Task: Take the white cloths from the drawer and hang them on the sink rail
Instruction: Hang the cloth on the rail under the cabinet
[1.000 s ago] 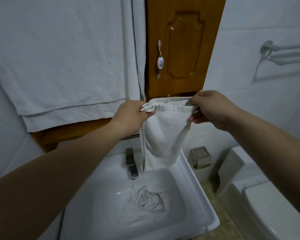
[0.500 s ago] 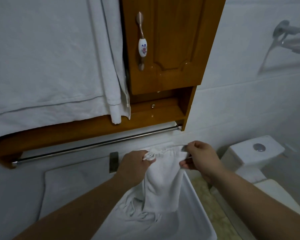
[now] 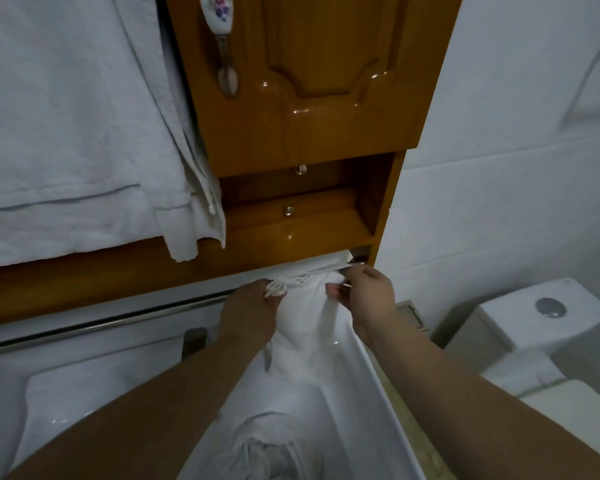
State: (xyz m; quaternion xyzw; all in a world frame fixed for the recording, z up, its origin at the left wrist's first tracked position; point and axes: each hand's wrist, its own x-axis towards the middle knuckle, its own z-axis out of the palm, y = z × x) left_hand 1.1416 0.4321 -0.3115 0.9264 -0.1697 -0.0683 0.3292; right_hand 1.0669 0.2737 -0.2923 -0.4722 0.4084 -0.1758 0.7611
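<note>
Your cloth (image 3: 303, 327) is white, soft terry, bunched along its top edge with a knotted fringe at the left corner, and it hangs down into the sink (image 3: 378, 368). Your left hand (image 3: 248, 311) pinches that fringed corner; your right hand (image 3: 368, 294) grips the other end, up at the right end of the rail (image 3: 101, 322). One cloth is in your hands, a second lies crumpled in the basin (image 3: 257, 452), and two white towels (image 3: 66, 133) hang beside the cabinet (image 3: 309, 98).

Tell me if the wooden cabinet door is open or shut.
Shut: the cabinet door lies flush in its frame, with no gap or interior showing.
</note>
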